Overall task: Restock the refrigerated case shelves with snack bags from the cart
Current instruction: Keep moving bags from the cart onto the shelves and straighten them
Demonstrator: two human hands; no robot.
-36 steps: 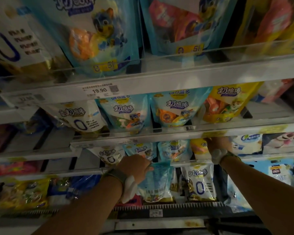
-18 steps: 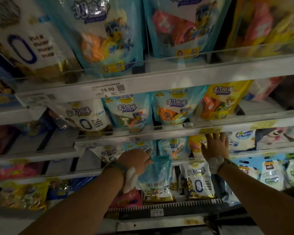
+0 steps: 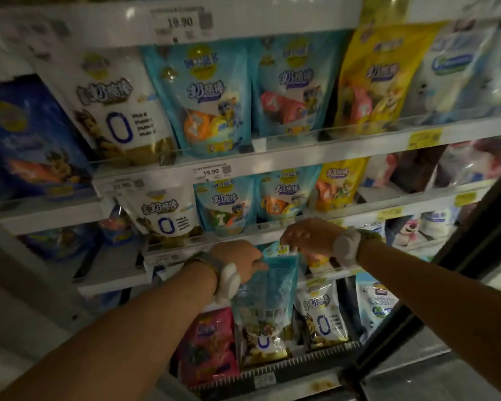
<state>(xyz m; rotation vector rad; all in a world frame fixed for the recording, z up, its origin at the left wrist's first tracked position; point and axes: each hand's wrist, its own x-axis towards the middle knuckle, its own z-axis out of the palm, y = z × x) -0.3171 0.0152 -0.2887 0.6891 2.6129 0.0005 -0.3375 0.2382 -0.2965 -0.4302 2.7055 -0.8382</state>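
A light-blue snack bag (image 3: 275, 287) hangs in front of the lower shelves of the refrigerated case. My left hand (image 3: 240, 263) grips its top left corner. My right hand (image 3: 307, 237) pinches the top edge of a bag at the shelf rail just above it; I cannot tell if that is the same bag or one behind. Both wrists wear bands with white sensors. The cart is out of view.
Shelf rails (image 3: 301, 151) with price tags carry rows of white (image 3: 116, 111), blue (image 3: 211, 96) and yellow bags (image 3: 382, 73). A pink bag (image 3: 211, 345) and white bags (image 3: 321, 316) stand on the bottom shelf. The dark door frame (image 3: 434, 290) runs down the right.
The view tilted down and nearer the case. My right hand moved left from the yellow bag area to the top of the blue bag. My left hand kept its grip on the bag.
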